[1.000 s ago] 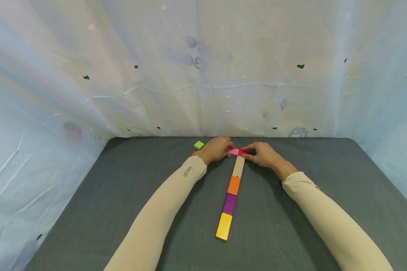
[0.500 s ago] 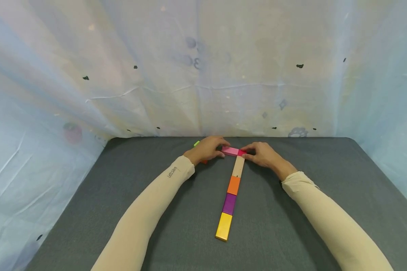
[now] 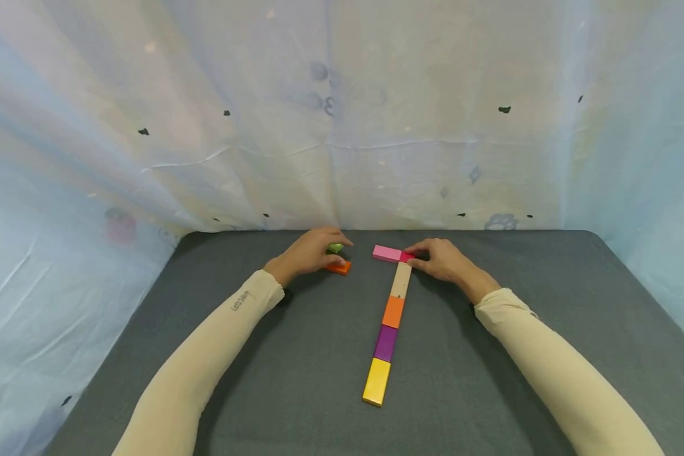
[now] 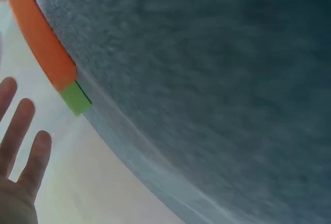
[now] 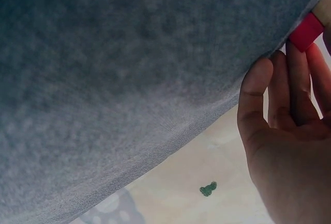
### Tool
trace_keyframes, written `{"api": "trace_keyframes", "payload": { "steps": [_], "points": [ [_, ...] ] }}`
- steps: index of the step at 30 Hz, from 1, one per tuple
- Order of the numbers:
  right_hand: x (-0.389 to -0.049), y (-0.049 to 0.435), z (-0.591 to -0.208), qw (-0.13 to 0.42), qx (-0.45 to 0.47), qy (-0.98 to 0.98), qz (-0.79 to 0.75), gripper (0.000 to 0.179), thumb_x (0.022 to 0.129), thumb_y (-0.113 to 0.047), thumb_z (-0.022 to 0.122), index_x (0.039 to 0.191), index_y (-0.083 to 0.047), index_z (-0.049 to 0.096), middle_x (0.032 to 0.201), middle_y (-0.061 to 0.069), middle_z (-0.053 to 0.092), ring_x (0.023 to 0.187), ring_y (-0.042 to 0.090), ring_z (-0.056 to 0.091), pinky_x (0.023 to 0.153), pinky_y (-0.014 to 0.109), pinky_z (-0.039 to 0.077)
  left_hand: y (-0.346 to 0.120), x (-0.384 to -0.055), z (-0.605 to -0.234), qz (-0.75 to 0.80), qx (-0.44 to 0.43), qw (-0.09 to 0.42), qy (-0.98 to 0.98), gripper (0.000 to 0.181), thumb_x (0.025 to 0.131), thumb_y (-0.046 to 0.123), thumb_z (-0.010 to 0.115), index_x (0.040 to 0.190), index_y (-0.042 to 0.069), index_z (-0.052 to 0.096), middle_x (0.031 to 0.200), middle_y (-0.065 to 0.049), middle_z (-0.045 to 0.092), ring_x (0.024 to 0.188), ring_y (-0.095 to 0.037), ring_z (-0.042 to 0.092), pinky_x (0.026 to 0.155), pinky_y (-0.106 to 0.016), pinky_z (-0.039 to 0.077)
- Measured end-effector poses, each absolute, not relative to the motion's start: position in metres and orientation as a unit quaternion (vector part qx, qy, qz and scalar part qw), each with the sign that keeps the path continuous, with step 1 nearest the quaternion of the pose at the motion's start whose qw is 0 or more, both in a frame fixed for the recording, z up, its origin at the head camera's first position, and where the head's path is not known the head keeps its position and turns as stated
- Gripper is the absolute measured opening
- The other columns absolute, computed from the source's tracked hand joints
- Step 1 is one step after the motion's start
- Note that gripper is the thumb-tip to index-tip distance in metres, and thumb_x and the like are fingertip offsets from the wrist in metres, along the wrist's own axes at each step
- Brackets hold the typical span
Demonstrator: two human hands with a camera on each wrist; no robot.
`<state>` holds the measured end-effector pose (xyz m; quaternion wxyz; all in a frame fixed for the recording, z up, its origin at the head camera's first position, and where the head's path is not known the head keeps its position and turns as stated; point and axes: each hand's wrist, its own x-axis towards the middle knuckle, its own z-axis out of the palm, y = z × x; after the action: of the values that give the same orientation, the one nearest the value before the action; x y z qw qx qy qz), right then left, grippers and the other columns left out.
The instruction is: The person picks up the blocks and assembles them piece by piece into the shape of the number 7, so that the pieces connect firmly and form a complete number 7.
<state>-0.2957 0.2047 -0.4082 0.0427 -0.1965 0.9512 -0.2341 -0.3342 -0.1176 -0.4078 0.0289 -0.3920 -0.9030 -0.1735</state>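
Observation:
My left hand (image 3: 308, 253) hovers with parted fingers and thumb around a green block (image 3: 335, 247) and an orange block (image 3: 339, 268). In the left wrist view its fingers are spread, apart from the orange and green blocks. My right hand (image 3: 441, 259) pinches a small red block (image 3: 406, 257) between thumb and forefinger. That block meets the end of a pink block (image 3: 386, 253) and the top of a row running toward me: plain wood (image 3: 401, 280), a second orange block (image 3: 393, 312), a purple block (image 3: 385, 343) and a yellow block (image 3: 377, 381).
Dark grey cloth covers the table (image 3: 479, 380). Behind its far edge hangs a pale patterned curtain (image 3: 399, 177), which also closes off the left and right sides.
My left hand has let go of the pink block and moved left to the green and orange blocks. The right hand has stayed at the red block.

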Motion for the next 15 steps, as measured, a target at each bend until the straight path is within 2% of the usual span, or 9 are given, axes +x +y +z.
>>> {"api": "trace_keyframes", "payload": {
  "steps": [4, 10, 15],
  "points": [
    [-0.295, 0.207, -0.408, 0.04, -0.196, 0.952, -0.231, 0.037, 0.097, -0.023, 0.065, 0.13, -0.008, 0.067, 0.123, 0.016, 0.07, 0.113, 0.033, 0.063, 0.101, 0.052, 0.047, -0.124, -0.326, -0.41, -0.2, -0.384, 0.038, -0.9, 0.041, 0.088, 0.029, 0.076, 0.125, 0.013, 0.07, 0.121, -0.003, 0.066, 0.116, -0.022, 0.059, 0.104, -0.042, 0.047],
    [-0.295, 0.206, -0.412, 0.046, -0.184, 0.952, -0.24, 0.037, 0.097, -0.025, 0.065, 0.13, -0.009, 0.067, 0.124, 0.015, 0.069, 0.114, 0.033, 0.062, 0.101, 0.052, 0.047, -0.127, -0.315, -0.413, -0.185, -0.366, 0.016, -0.912, 0.049, 0.086, 0.036, 0.077, 0.129, 0.015, 0.067, 0.128, -0.003, 0.064, 0.119, -0.023, 0.057, 0.106, -0.044, 0.045],
    [-0.294, 0.203, -0.414, 0.055, -0.182, 0.952, -0.241, 0.038, 0.098, -0.026, 0.064, 0.132, -0.01, 0.066, 0.126, 0.015, 0.069, 0.116, 0.033, 0.062, 0.102, 0.051, 0.047, -0.133, -0.304, -0.416, -0.188, -0.35, 0.02, -0.918, 0.047, 0.086, 0.034, 0.077, 0.128, 0.015, 0.068, 0.13, -0.006, 0.064, 0.119, -0.025, 0.058, 0.106, -0.045, 0.045]
  ]
}}
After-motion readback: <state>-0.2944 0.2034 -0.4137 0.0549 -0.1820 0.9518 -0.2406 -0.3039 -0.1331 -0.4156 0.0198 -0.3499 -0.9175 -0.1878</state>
